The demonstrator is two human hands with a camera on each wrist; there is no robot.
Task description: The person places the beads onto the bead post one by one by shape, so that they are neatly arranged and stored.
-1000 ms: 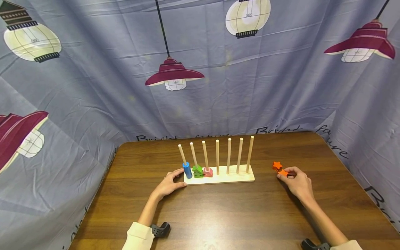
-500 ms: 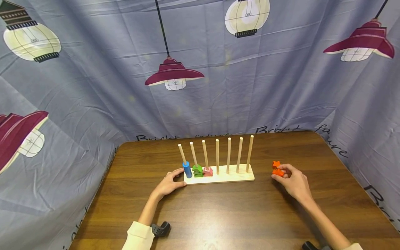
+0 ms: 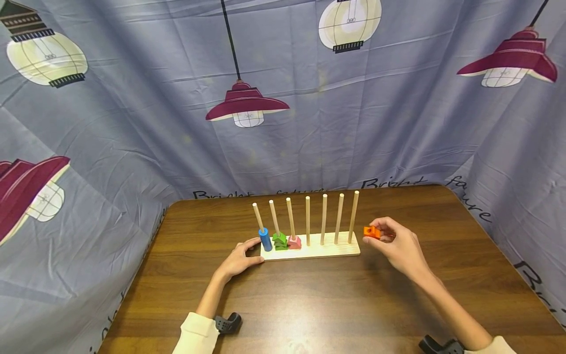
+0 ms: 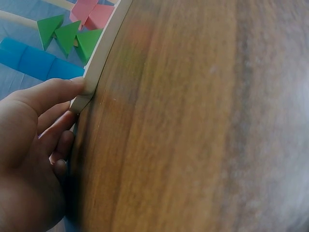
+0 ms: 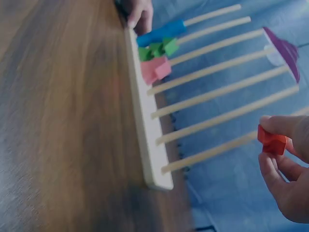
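A wooden peg stacker with several upright pegs stands mid-table. Blue cylinders are stacked on its leftmost peg, green triangular blocks on the second and pink blocks on the third; the other pegs are bare. My left hand grips the stacker's left end, thumb at the front corner and fingers behind. Just right of the last peg, my right hand pinches an orange star block between thumb and fingers, raised off the table. In the right wrist view the block appears red-orange, apart from the pegs.
The brown wooden table extends in front of the stacker and to both sides. A grey-blue curtain printed with lamps hangs behind it. The spot where another orange piece lay is covered by my right hand.
My right hand has lifted the orange star block from the table and carried it left towards the rightmost peg, tilting it so its hole shows. My left hand stays at the stacker's end.
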